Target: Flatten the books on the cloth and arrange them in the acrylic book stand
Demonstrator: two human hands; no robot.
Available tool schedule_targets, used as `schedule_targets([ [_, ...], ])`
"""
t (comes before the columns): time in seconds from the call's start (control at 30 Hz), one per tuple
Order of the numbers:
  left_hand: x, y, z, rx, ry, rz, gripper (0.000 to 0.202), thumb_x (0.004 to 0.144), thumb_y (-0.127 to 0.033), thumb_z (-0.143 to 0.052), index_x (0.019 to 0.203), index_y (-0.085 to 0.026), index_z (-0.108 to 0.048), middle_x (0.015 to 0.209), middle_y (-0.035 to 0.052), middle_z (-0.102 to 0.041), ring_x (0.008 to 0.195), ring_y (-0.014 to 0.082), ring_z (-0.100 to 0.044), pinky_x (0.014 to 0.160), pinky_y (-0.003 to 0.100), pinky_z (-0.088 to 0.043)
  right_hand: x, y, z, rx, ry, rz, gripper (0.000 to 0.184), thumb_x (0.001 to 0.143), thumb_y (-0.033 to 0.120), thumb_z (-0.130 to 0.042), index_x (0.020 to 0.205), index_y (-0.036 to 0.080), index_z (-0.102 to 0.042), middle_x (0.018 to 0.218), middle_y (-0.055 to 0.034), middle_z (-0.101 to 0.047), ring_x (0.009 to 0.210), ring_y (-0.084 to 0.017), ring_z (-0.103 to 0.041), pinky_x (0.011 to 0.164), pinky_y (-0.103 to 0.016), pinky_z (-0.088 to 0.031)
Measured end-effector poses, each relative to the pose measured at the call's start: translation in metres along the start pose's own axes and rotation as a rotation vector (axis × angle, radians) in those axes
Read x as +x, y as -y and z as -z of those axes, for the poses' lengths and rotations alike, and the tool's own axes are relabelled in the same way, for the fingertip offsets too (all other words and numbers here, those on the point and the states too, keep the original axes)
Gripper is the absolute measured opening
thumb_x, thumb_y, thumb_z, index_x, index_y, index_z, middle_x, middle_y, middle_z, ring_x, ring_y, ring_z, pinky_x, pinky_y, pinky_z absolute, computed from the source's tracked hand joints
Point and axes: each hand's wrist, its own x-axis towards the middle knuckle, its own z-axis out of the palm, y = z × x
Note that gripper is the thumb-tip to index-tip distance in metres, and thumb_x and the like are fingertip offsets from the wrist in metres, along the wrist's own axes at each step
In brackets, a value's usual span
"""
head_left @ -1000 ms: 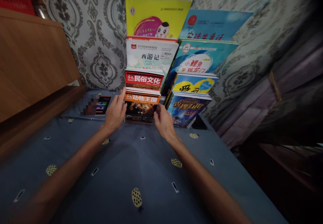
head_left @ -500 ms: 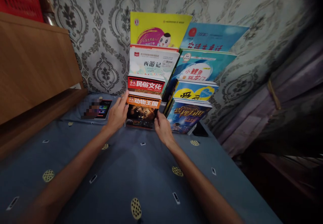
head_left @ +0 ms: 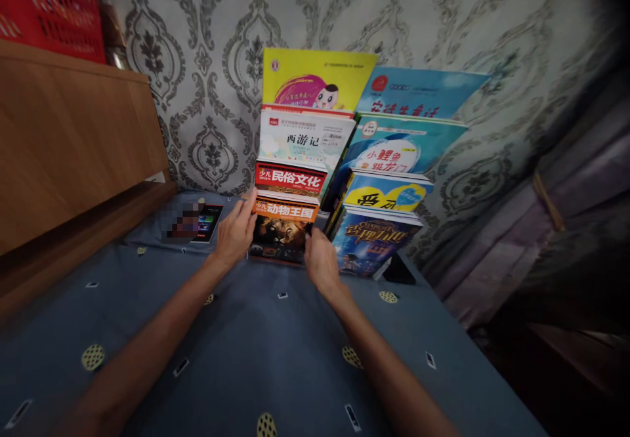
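Note:
A book with a lion on its orange and black cover [head_left: 284, 232] stands upright at the front of the left row. My left hand [head_left: 237, 228] is closed along its left edge, fingertips reaching up near the red-covered book [head_left: 290, 179] just behind. On the opposite side, my right hand [head_left: 321, 260] grips the lion book's right edge, with its fingers partly hidden. Farther back in this row rise a white book [head_left: 302, 136] and a tall yellow book [head_left: 319, 69]. Close to the right of my right hand stands a dark blue book [head_left: 377, 240], leading the second row.
Behind the blue book are a yellow-and-blue book [head_left: 386, 192], a teal book [head_left: 403, 145] and a light blue book [head_left: 423, 89]. A black flat object [head_left: 399, 270] lies beside them. A dark booklet [head_left: 207, 222] rests left on the patterned cloth [head_left: 236, 358], near a wooden cabinet [head_left: 79, 142].
The view has tilted, so the books and wall appear lower and slightly farther right. Both hands stay at the lion book's sides, with little visible movement against it.

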Motion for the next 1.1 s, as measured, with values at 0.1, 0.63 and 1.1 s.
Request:
schedule_targets([
  [0.1, 0.001, -0.001, 0.003, -0.019, -0.002, -0.011, 0.054, 0.1, -0.022, -0.046, 0.153, -0.027, -0.041, 0.124, 0.0111, -0.066, 0.107, 0.0251, -0.064, 0.094, 0.038, -0.052, -0.001, 0.001, 0.005, -0.009, 0.023, 0.009, 0.024, 0.102, 0.014, -0.038, 0.104, 0.011, -0.062, 0.099, -0.0193, -0.074, 0.088, -0.027, -0.071, 0.067, -0.031, -0.041],
  [0.63, 0.004, 0.007, 0.005, -0.127, -0.029, 0.105, 0.041, 0.096, -0.025, -0.053, 0.137, -0.018, -0.05, 0.103, 0.0082, -0.071, 0.092, 0.0227, -0.068, 0.085, 0.038, -0.053, 0.002, -0.006, 0.012, -0.059, 0.004, 0.048, 0.03, 0.105, 0.024, -0.037, 0.104, 0.014, -0.065, 0.09, -0.0153, -0.077, 0.081, -0.026, -0.072, 0.061, -0.03, -0.035],
  [1.1, 0.002, 0.0, 0.006, -0.018, 0.048, 0.059, 0.033, 0.101, -0.023, -0.042, 0.127, -0.018, -0.062, 0.106, 0.0104, -0.066, 0.102, 0.0262, -0.063, 0.089, 0.037, -0.05, 0.0, -0.003, 0.016, -0.064, 0.018, 0.055, 0.029, 0.104, 0.022, -0.038, 0.102, 0.014, -0.066, 0.086, -0.0148, -0.076, 0.076, -0.024, -0.071, 0.059, -0.029, -0.032],
])
